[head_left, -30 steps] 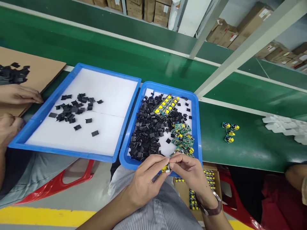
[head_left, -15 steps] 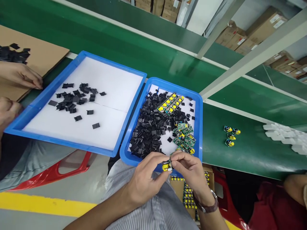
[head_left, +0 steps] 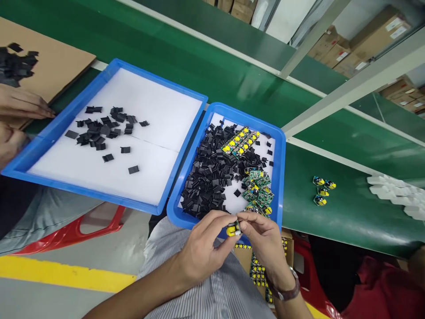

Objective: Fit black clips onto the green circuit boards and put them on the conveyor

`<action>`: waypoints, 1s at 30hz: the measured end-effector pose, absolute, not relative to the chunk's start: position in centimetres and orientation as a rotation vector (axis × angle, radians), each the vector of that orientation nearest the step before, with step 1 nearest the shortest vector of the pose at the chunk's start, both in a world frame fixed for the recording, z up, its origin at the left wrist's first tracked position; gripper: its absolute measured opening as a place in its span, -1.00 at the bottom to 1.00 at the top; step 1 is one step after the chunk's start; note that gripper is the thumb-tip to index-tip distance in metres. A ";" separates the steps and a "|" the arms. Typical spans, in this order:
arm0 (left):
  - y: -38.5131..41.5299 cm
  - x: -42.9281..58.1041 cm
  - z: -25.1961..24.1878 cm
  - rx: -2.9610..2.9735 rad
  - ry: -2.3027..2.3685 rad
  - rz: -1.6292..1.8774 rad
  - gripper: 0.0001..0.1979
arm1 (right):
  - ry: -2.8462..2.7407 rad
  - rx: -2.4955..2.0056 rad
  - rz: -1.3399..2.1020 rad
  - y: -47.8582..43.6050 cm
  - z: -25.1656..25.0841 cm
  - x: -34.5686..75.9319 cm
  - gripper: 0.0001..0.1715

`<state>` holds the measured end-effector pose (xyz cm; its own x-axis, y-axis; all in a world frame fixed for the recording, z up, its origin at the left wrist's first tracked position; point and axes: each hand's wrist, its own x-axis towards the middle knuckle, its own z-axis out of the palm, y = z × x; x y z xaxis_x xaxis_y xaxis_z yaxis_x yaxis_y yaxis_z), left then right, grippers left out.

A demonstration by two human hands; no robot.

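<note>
At the near rim of a blue plastic tray (head_left: 279,177) heaped with small black pieces (head_left: 206,181), the left hand (head_left: 206,246) and right hand (head_left: 264,241) pinch a small circuit board with a yellow component (head_left: 231,231), which might slip if either fingertip slackened, yellow side facing left, long axis too hidden to tell.

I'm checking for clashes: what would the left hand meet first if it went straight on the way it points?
Likely the small yellow part that the left hand seems to hold, then the right hand just beyond; depth is unclear.
</note>
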<state>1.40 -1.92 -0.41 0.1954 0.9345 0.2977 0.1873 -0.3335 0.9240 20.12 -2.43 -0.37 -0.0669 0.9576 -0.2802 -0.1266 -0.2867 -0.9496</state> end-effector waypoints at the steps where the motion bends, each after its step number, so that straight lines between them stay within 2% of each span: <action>1: -1.8 1.4 -0.4 1.680 1.108 1.211 -0.62 | -0.959 -1.294 1.482 -2.7 -0.5 19.8 -0.73; 3: -1.7 1.3 -0.5 1.685 1.166 1.234 -0.64 | -0.954 -1.299 1.412 -3.3 -0.6 19.2 -0.63; 9: -1.6 1.1 -0.8 1.730 1.191 1.265 -0.60 | -1.079 -1.317 1.226 -4.3 -0.5 17.8 -0.61; 16: -1.6 1.2 -0.5 1.682 1.213 1.305 -0.62 | -0.941 -1.280 1.272 -4.6 -1.8 17.2 -0.55; 30: -1.8 0.5 -0.1 1.685 1.263 1.327 -0.59 | -1.259 -1.313 1.103 -3.7 -0.3 16.4 -0.66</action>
